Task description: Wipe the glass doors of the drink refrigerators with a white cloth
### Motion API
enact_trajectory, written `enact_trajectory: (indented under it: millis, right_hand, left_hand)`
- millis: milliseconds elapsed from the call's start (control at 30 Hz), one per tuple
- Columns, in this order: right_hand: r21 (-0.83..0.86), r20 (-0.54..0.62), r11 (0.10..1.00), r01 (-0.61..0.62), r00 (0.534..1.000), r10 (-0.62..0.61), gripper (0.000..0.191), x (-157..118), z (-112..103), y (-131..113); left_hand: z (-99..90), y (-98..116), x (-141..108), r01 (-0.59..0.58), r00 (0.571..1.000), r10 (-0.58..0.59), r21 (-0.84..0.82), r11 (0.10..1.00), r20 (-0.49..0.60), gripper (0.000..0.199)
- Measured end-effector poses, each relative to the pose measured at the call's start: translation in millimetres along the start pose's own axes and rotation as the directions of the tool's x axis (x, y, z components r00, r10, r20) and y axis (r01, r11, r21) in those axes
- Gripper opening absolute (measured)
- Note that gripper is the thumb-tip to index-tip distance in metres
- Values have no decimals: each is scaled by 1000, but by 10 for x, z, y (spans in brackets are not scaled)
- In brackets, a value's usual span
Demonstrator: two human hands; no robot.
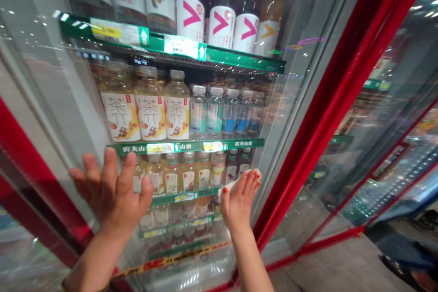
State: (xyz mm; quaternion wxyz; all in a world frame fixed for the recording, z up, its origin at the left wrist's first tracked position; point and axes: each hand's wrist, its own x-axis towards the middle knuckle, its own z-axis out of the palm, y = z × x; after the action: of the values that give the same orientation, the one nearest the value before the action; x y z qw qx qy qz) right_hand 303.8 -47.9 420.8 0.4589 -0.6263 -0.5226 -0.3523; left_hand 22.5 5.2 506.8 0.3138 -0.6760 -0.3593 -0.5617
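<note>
A glass door [205,73] of a drinks cooler with a red frame stands in front of me. My left hand [118,194] is raised at the lower left with fingers spread and nothing in it, close to the glass; contact is unclear. Lower right of centre, my right hand [239,198] is by the glass with its fingers stretched out together over a white cloth or tissue [227,188]. Only edges of this white piece show around the fingers. Behind the glass, near both hands, is a row of small bottles [189,178].
Above are tea bottles [149,114], small water bottles [215,114] and tall dark bottles [221,23] on green-edged shelves [236,57]. A red door post [318,100] runs diagonally on the right. Beyond it, more shelving stands by a grey floor [318,264]. Dark shapes occupy the lower right.
</note>
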Motion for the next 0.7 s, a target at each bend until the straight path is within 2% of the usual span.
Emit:
enact_trajectory:
  millis: [67,133,200,233,300,333,367,433,500,533,633,700]
  right_hand:
    - [29,-34,994,-107,994,108,86,237,-53,125]
    - [49,-66,994,-94,993,97,84,542,-108,51]
    - [48,-58,998,31,998,-28,86,703,-148,-132]
    - [46,-46,992,118,992,-116,87,696,-159,-210]
    - [33,-25,966,255,967,-254,89,543,-161,-250]
    - [19,-21,962,272,962,-272,88,442,-154,-199]
    - [3,-25,969,246,969,-246,87,360,-145,-110]
    - [-16,-53,995,99,994,-100,85,340,-137,112]
    - [3,-94,999,-40,995,40,84,553,-166,261]
    - [18,-116,998,-66,991,68,84,718,-195,274]
    - [30,-149,999,13,989,-9,85,1140,-295,118]
    - [18,-124,991,131,984,-127,86,1164,-325,11]
  left_hand:
    - [-26,112,68,43,999,-44,-10,999,-23,88]
    - [-34,302,189,34,998,-35,-31,999,-44,88]
    - [3,535,346,-45,998,43,-47,998,-51,88]
    - [42,649,426,-100,994,97,-53,994,-51,89]
    - [147,837,563,-174,984,172,-61,983,-43,90]
    - [205,903,614,-186,982,185,-54,981,-34,89]
    - [259,949,649,-193,981,192,-42,980,-25,87]
    - [342,988,678,-193,981,192,-13,981,-14,84]
    - [381,986,672,-191,981,191,5,982,-31,82]
    - [388,979,665,-193,980,193,6,981,-40,82]
    - [381,963,651,-195,979,195,4,981,-53,80]
    - [375,962,657,-195,979,195,4,981,-51,80]
